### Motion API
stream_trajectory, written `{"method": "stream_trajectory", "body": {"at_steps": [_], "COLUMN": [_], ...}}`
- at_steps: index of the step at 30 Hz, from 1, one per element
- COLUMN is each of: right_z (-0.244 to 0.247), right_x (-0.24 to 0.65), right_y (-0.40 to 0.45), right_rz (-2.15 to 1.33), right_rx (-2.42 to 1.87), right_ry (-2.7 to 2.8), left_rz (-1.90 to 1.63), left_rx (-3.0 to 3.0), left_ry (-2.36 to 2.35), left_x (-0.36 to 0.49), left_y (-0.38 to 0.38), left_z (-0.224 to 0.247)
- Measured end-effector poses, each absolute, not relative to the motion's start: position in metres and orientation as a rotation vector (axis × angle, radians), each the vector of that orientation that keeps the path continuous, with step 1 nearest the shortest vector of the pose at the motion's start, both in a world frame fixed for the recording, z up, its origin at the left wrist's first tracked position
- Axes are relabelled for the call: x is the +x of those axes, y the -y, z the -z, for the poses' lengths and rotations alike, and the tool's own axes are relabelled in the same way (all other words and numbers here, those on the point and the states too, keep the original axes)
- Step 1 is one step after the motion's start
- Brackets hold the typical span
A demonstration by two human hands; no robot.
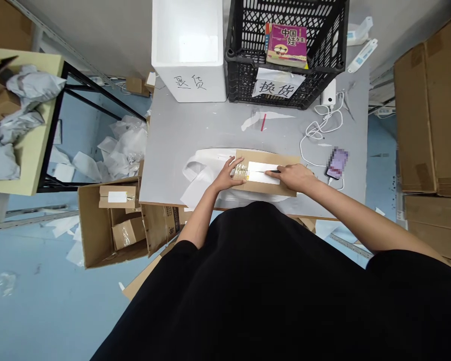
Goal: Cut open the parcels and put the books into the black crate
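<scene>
A flat brown cardboard box [291, 170] lies on the table, with a white label [255, 175] and clear tape [241, 171] on its top. My left hand [225, 175] holds the box's left end, thumb and fingers spread apart over the taped part. In my right hand [295, 176] is a thin dark tool [273, 171], its tip hidden or too small to make out. The fingers are closed round it, the forefinger stretched along it over the label. White wrapping sheet [203, 168] lies under and left of the box.
A white bin [190, 80] and a black crate [244, 90] with books [287, 45] stand at the back. A phone [336, 163] with a white cable [315, 133] lies right. Left of the table, an open carton [93, 225] holds smaller boxes. Large cartons [430, 120] stand right.
</scene>
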State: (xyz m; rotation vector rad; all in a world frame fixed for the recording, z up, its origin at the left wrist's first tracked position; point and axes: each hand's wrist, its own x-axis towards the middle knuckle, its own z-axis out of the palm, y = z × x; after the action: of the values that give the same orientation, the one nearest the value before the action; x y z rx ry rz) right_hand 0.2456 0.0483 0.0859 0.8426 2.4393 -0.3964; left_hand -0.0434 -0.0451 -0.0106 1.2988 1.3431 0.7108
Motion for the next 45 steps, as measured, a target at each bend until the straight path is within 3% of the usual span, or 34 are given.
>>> {"method": "stream_trajectory", "body": {"at_steps": [9, 21, 24, 28, 32, 37, 45], "right_z": [-0.084, -0.095, -0.089, -0.062, -0.038, -0.027, -0.027], "right_x": [0.375, 0.386, 0.406, 0.412, 0.39, 0.376, 0.383], "right_y": [-0.049, -0.027, -0.015, -0.005, 0.003, 0.012, 0.009], "right_rz": [0.522, 0.457, 0.785, 1.563, 2.089, 2.362, 2.471], "right_rx": [1.199, 1.272, 1.528, 1.833, 1.966, 1.967, 1.929], "right_ry": [-2.36, -2.398, -2.387, -2.18, -1.922, -1.759, -1.724], "left_rz": [-0.716, -0.713, -0.669, -0.672, -0.627, -0.545, -0.242], "left_rx": [1.398, 1.39, 1.433, 1.642, 1.881, 2.062, 2.265], "left_ry": [-1.331, -1.374, -1.478, -1.778, -1.629, -1.452, -1.534], "left_x": [-0.044, -0.037, -0.033, -0.003, 0.053, 0.107, 0.12], "left_y": [0.044, 0.045, 0.046, 0.048, 0.047, 0.038, 0.035], "left_z": [0.015, 0.003, -0.005, -0.016, -0.022, -0.018, -0.017]}}
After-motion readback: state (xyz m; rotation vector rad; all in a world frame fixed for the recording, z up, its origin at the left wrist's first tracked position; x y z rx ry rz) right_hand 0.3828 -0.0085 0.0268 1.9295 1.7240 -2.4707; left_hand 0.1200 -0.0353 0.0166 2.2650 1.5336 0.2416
